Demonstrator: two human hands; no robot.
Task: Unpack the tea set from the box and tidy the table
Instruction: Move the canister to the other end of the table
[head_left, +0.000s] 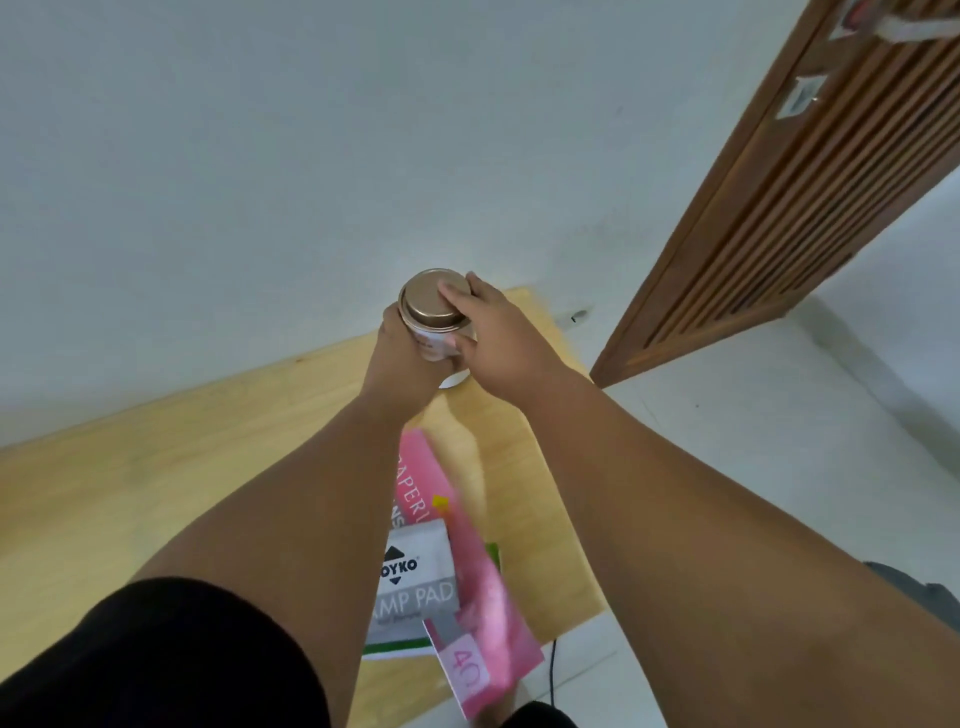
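I hold the tin (439, 343) over the table's (156, 493) far right corner, close to the wall (363, 130). My left hand (400, 358) wraps its body; my right hand (493, 332) curls over the gold lid (428, 304). A pink packet (478, 597) and a stamp pad box (418, 582) crowd the near right edge, the packet's corner past it. Wood runs wide to the left.

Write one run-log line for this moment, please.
left hand: grips jar body | right hand: grips gold lid | jar: at table far corner | stamp pad box, pink pack: on table
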